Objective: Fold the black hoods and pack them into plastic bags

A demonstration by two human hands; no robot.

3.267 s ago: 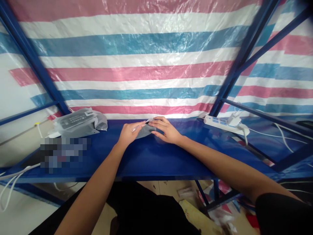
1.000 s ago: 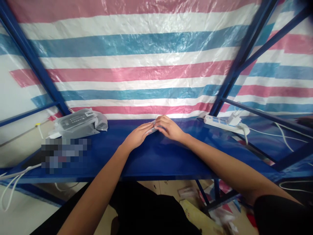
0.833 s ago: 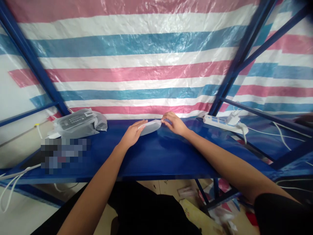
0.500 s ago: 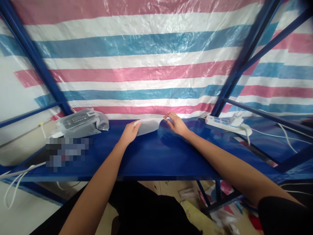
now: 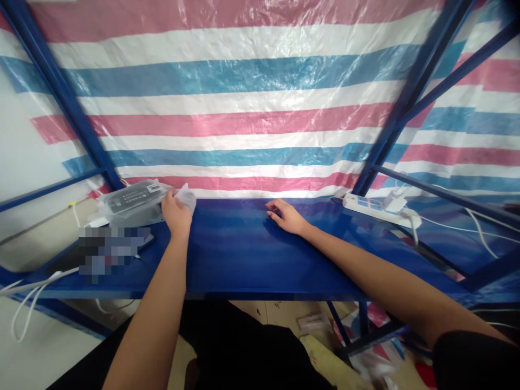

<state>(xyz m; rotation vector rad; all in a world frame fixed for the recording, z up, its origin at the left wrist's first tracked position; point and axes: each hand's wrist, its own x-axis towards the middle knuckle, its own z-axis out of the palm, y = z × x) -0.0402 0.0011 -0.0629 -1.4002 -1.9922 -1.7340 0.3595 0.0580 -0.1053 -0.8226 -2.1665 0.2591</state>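
My left hand (image 5: pixel 176 214) grips a small white pouch (image 5: pixel 187 196) at the far left of the blue shelf (image 5: pixel 244 260), touching the pile of grey bags (image 5: pixel 130 203). I judge I am laying it there. My right hand (image 5: pixel 286 216) rests flat and loose at the middle, holding nothing. A power strip (image 5: pixel 376 208) lies far right, well apart.

Thin translucent white bag (image 5: pixel 187 196), crumpled, gripped in the left hand (image 5: pixel 175 213) at the rear left of the blue worktop (image 5: pixel 244 254), touching the stack of grey bagged packages (image 5: pixel 132 202).
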